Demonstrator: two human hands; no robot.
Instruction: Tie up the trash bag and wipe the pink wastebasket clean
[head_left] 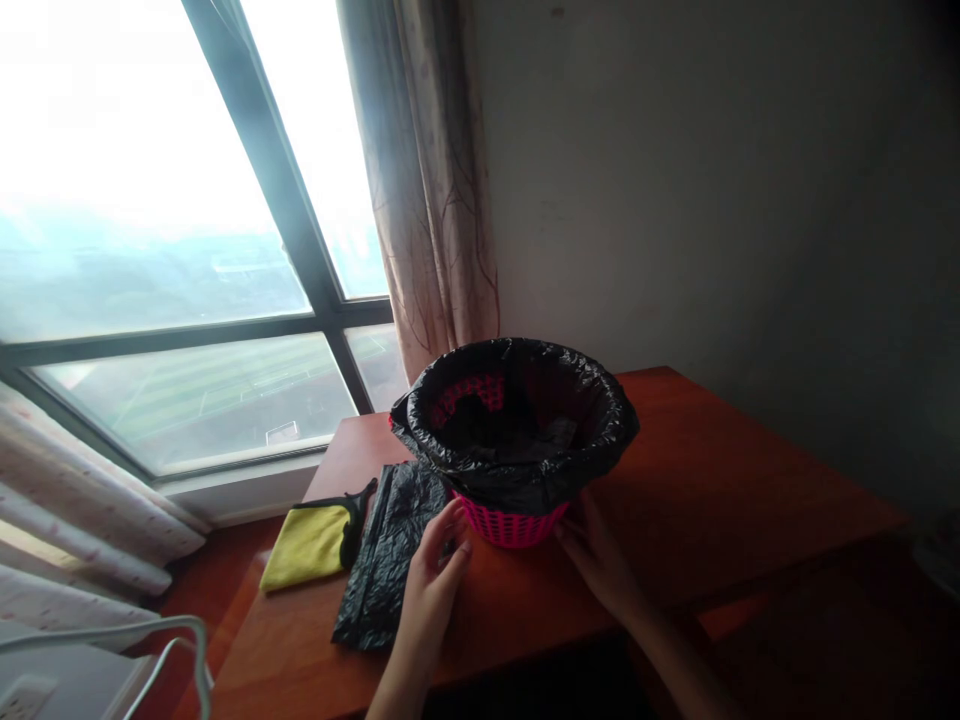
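A pink plastic mesh basket [510, 527] stands on a reddish wooden table [720, 480]. A black bin bag [517, 425] lines it, with its edge folded down over the rim. My left hand [436, 572] rests at the basket's lower left side, fingers curved and slightly apart against the base. On the lower right side, my right hand [594, 552] has its fingers stretched toward the pink base and touching it. Neither hand holds anything separate.
A folded stack of black bags [390, 555] lies left of the basket, beside a yellow cloth [309, 545] with a dark handle on it. A window [172, 250] and a curtain [439, 190] are behind. A wall runs along the right.
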